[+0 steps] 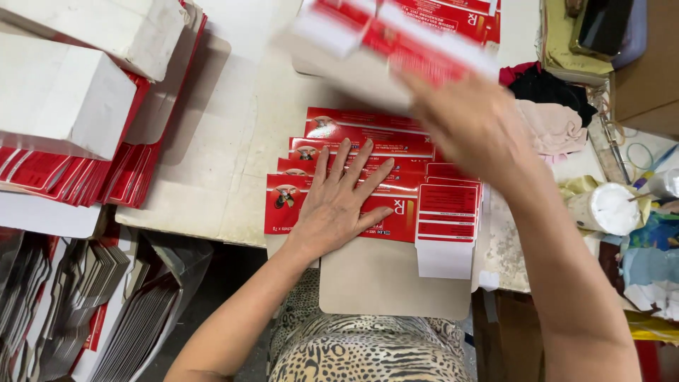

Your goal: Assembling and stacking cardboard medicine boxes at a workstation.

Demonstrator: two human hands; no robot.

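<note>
At the centre of the frame, the left hand (336,205) is pressed flat, fingers spread, on a fanned row of flat red carton blanks (353,152) laid overlapping on the bench (233,141); nothing is clamped in its grip. Beneath the row, a plain brown cardboard sheet (389,279) is seen jutting over the bench edge toward the lower centre. Right of centre, the right hand (474,127) is raised and blurred, and a red and white carton blank (396,42) is held at its fingertips near the top centre, above the row. Whether that grip is fully closed around it cannot be told through the blur. At the upper left, stacks of white and red cartons (64,99) are piled. At the right edge, a white pot (605,209) and crumpled cloths (552,106) are placed.
</note>
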